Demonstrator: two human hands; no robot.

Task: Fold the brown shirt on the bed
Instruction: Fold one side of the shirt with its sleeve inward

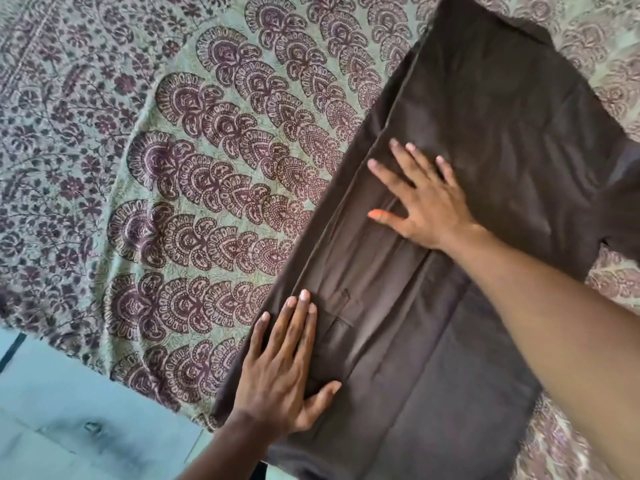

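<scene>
The brown shirt (491,133) lies flat on the bed, stretched from the top right down to the bottom centre, with one long side folded inward along its left edge. My left hand (284,368) presses flat on the folded edge near the lower end, fingers straight and together. My right hand (422,199) lies flat on the middle of the shirt, fingers spread. A sleeve (627,202) sticks out at the right edge of the view.
The bed is covered by a green sheet (173,168) printed with dark maroon paisley shapes. The bed's edge runs along the lower left, with a pale teal floor (62,410) below it.
</scene>
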